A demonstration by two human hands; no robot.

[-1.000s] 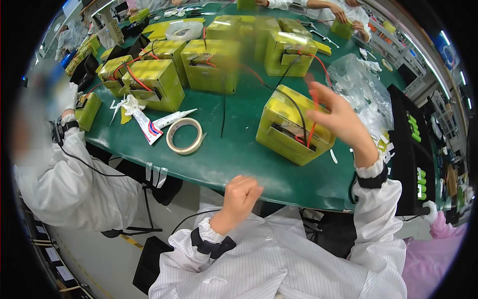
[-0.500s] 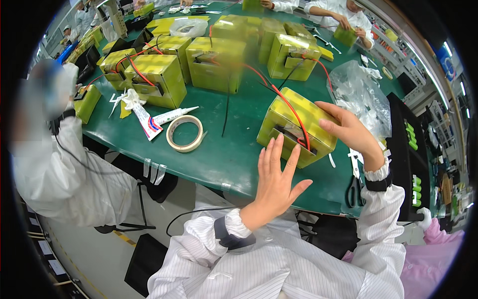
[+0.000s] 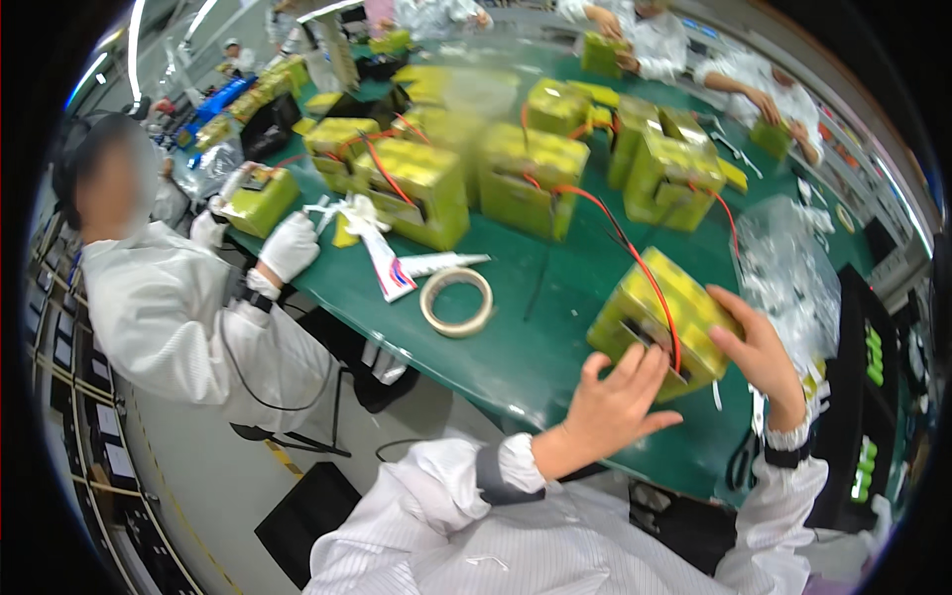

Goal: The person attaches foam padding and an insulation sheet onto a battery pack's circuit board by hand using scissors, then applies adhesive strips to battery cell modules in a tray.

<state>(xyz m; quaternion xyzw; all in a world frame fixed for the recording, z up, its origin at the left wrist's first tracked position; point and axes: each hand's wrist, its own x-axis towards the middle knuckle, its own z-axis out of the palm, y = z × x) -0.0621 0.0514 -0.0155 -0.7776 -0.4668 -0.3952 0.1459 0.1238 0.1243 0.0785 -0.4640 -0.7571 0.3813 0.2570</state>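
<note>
A battery pack, a box wrapped in yellow-green tape, stands tilted to view on the green table in front of me. Red and black wires come out of its front and arch over its top. My left hand touches the lower front with bent fingertips, beside a dark strip where the wires come out; its thumb sticks out to the right. Around the pack's right upper edge lies my right hand, thumb toward the front and fingers behind, gripping it. The left fingertips are partly blurred.
A roll of masking tape, a white tube and more battery packs lie left and beyond. To the right are a plastic bag and scissors. A gloved co-worker sits at left; others work across the table.
The view has swung left, so everything sits lower and further right. My left fingers have bent in toward the pack's front. The co-worker's gloved hands now show at a pack.
</note>
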